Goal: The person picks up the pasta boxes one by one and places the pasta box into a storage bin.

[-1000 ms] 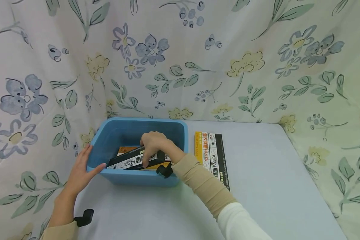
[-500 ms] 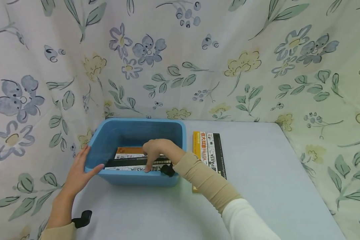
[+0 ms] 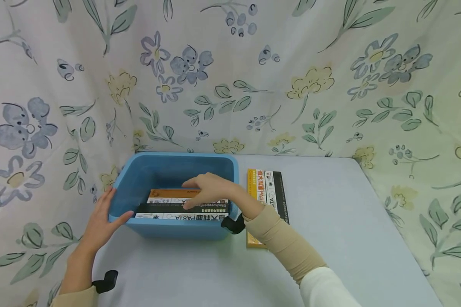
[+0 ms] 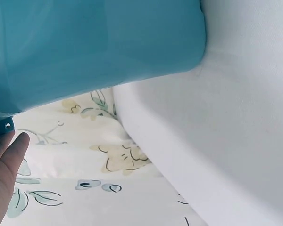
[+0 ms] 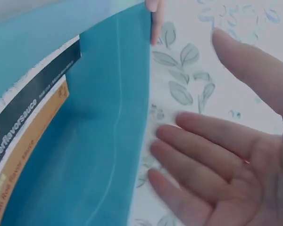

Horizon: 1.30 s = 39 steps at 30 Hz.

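Currently: white tabletop (image 3: pixel 330 230), floral curtain (image 3: pixel 230 64) beyond | left, blue plastic bin (image 3: pixel 180 230) holds orange-white, black-white cardboard pasta boxes (image 3: pixel 161 208), near side | left hand (image 3: pixel 103 221) splayed on bin; right hand (image 3: pixel 211 189) wide, empty, above boxes

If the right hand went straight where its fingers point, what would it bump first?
Probably the blue bin's left wall, but the right hand might pass above it; its height is hard to tell.

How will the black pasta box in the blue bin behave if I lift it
The black box should feel fairly stiff, given its straight edges. Its flat sides make rolling unlikely. The orange box close beside it might shift too.
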Motion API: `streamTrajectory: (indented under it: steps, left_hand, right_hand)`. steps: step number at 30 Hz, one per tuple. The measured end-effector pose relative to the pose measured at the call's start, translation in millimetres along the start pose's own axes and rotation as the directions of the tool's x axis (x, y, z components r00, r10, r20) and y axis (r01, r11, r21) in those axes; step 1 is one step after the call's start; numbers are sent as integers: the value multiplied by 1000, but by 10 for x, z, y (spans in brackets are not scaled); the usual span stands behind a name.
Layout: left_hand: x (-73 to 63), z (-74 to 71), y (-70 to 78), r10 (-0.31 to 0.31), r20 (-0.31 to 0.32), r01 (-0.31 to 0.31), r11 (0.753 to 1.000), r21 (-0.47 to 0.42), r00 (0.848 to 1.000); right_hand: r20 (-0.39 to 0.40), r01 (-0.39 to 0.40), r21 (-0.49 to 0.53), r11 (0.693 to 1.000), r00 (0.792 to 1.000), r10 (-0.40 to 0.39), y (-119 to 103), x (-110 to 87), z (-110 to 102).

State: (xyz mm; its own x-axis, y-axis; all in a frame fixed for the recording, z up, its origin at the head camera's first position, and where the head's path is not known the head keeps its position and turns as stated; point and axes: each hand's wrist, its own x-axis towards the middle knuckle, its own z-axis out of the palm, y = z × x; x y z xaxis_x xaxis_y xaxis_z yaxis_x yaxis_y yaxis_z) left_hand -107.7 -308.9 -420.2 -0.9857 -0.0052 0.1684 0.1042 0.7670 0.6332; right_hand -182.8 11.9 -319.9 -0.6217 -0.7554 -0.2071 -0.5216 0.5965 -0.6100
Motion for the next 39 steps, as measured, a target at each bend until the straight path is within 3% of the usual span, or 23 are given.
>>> streamTrajectory:
  steps: [5, 10, 14, 19, 26, 32, 39]
  left_hand:
    - [-5, -3, -8, -1, -5, 1, 1000, 7, 1000]
    - [9, 14, -15, 5, -6, -5, 1000, 14, 1000]
    - [13, 21, -13, 10, -9, -10, 1000, 12, 1000]
    - [15, 18, -17, 22, -17, -22, 1000, 13, 1000]
    - [17, 31, -13, 18, -20, -18, 1000, 12, 1000]
    - [13, 26, -4, 18, -21, -18, 1000, 11, 1000]
    - [20, 16, -16, 9, -12, -9, 1000, 14, 1000]
  right_hand:
    - [-173, 87, 115, 989, 983, -67, 130, -130, 36]
    - [-349, 152, 255, 955, 936, -56, 247, -267, 111]
    - [-473, 204, 381, 902, 881, 1, 353, -406, 181]
    - [-568, 209, 468, 858, 816, 111, 476, -588, 257]
    - [-693, 214, 435, 875, 700, 173, 648, -827, 407]
    - [-762, 167, 437, 884, 591, 265, 849, -1092, 572]
    - [-793, 72, 433, 899, 504, 342, 1094, -1343, 782]
